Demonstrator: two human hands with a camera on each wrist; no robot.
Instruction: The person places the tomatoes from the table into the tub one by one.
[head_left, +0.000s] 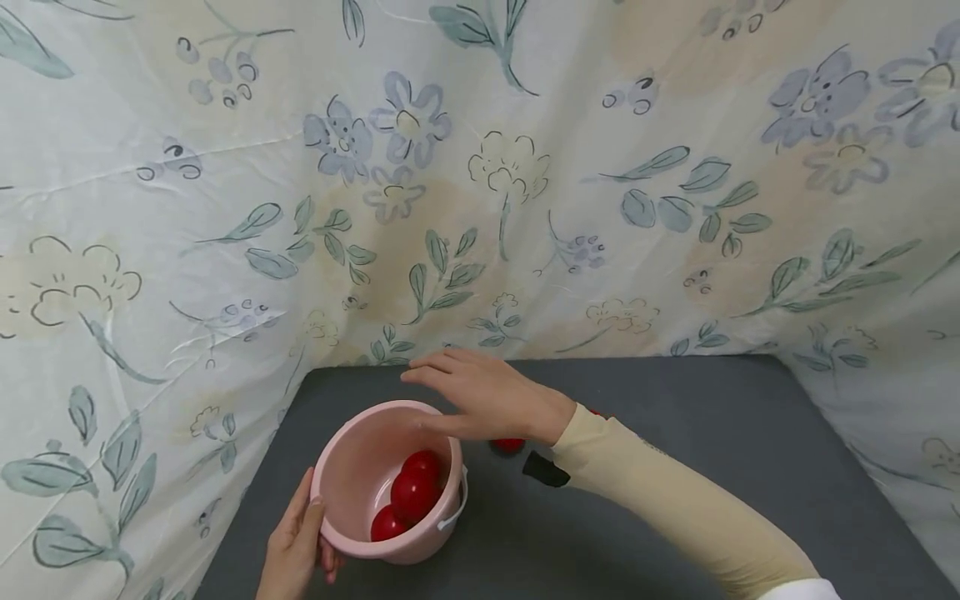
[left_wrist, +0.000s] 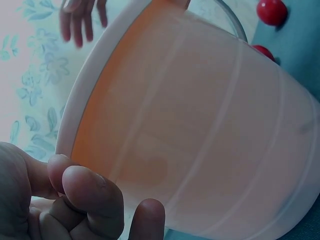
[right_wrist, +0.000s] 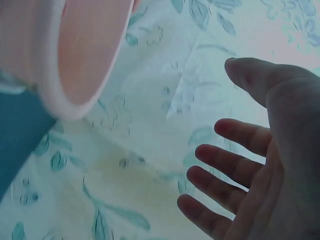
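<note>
A pink plastic bucket point(head_left: 352, 475) stands on the grey table top, with three red balls point(head_left: 412, 493) inside. My left hand point(head_left: 296, 542) grips its near left rim, thumb over the edge; in the left wrist view the bucket wall point(left_wrist: 200, 125) fills the frame above my curled fingers point(left_wrist: 90, 195). My right hand point(head_left: 480, 392) hovers flat over the bucket's far rim, fingers straight and empty; the right wrist view shows the open fingers point(right_wrist: 235, 170) beside the bucket rim point(right_wrist: 85, 65). Another red ball point(head_left: 508, 445) lies on the table under my right wrist.
A floral sheet point(head_left: 480, 183) hangs as a backdrop behind and on both sides of the grey table point(head_left: 675, 417). Two red balls point(left_wrist: 271, 11) lie on the table beyond the bucket in the left wrist view. The bucket has a white handle point(head_left: 456, 510).
</note>
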